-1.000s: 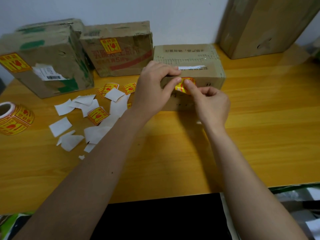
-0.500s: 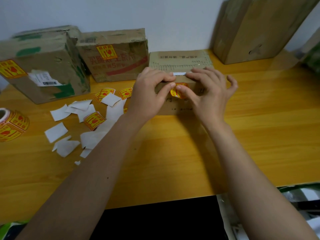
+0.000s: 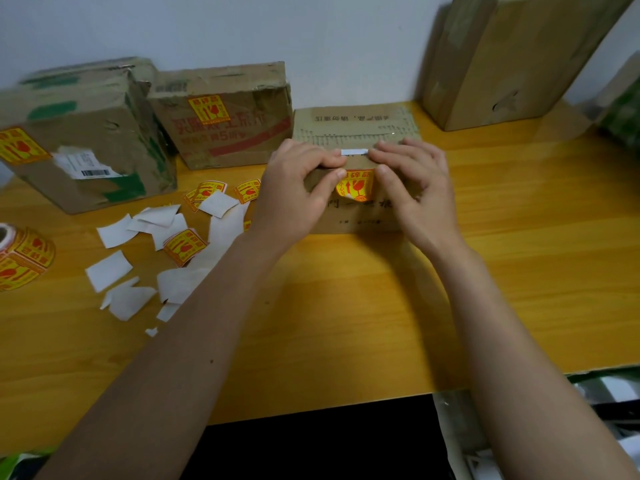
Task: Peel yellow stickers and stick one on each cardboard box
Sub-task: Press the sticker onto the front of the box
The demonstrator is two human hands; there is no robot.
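Note:
A low cardboard box (image 3: 356, 124) lies in the middle of the table. A yellow sticker (image 3: 355, 187) with red print sits on its front face, its lower edge still curled. My left hand (image 3: 298, 188) and my right hand (image 3: 412, 185) rest on the box on either side of the sticker, both thumbs pressing its upper corners, fingers over the box's top edge. Two more boxes, a left box (image 3: 79, 140) and a middle box (image 3: 225, 112), each carry a yellow sticker. A tall box (image 3: 512, 53) stands at the back right.
A sticker roll (image 3: 24, 258) lies at the table's left edge. White backing scraps (image 3: 114, 270) and loose yellow stickers (image 3: 185, 245) litter the left half of the wooden table (image 3: 519, 271). A wall is behind the boxes. Bags lie below the front edge at right.
The sticker went from pinched between my fingers to lying flat on the box front. My right hand opened and spread over the box; both thumbs now press the sticker's corners.

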